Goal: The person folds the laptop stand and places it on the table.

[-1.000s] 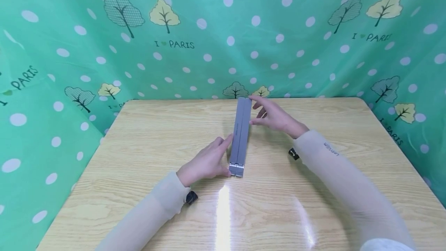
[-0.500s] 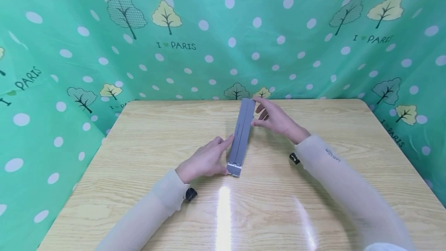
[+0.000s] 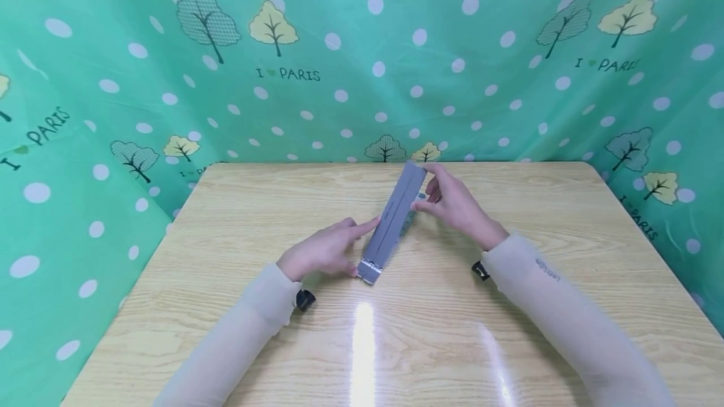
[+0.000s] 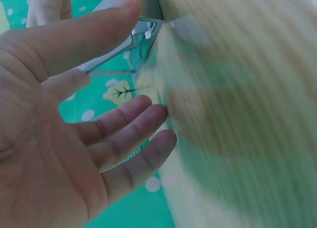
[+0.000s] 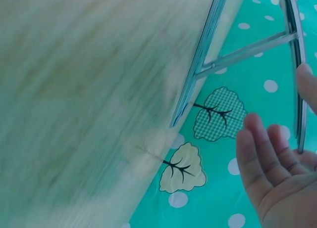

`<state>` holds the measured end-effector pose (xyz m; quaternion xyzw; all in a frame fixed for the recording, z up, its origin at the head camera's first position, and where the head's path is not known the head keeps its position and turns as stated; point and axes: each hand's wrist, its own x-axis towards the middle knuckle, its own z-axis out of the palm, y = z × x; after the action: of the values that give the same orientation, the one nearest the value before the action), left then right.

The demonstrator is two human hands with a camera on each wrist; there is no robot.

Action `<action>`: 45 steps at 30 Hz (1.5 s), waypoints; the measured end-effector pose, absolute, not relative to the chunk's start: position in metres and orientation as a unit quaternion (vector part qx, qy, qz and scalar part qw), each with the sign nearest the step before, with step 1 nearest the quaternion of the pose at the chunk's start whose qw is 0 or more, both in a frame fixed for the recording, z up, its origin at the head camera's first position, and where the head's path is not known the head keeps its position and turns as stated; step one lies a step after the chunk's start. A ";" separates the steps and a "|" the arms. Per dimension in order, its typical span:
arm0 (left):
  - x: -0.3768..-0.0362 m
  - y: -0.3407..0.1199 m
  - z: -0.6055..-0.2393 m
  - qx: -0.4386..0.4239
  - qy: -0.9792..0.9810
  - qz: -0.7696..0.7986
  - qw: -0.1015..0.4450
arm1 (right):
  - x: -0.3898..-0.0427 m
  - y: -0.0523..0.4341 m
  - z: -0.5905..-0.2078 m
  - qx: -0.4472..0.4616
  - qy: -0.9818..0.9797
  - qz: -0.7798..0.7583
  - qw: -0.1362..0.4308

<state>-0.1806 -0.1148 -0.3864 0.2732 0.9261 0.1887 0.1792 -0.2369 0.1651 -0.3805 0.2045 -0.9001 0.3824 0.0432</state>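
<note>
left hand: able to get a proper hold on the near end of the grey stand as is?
Probably yes. The left hand already touches the stand at its near end, fingers straight along its side, and the table around that end is bare. The right hand holds the far end.

Folded stand (image 3: 393,222): grey matt metal, smooth; brighter silvery hinge at its 7 o'clock end. Table (image 3: 509,331): light wood grain, glossy, glare streaks toward 6 o'clock. Backdrop (image 3: 362,49): thin green printed cloth, creased, slight sheen. Sleeves (image 3: 565,319): pale beige, soft matt fabric.
</note>
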 end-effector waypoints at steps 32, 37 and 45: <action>-0.165 -0.101 -0.389 0.305 0.933 0.157 0.111 | -0.261 0.183 -0.371 0.250 -0.879 0.407 -0.017; -0.168 -0.104 -0.390 0.290 0.937 0.148 0.123 | -0.258 0.183 -0.374 0.239 -0.879 0.413 -0.013; -0.178 -0.114 -0.385 0.270 0.937 0.153 0.159 | -0.246 0.181 -0.379 0.234 -0.882 0.408 0.035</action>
<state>-0.1778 -0.1143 -0.3849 0.2704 0.9371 0.1530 0.1591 -0.2465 0.1806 -0.3786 0.2342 -0.8819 0.4076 0.0347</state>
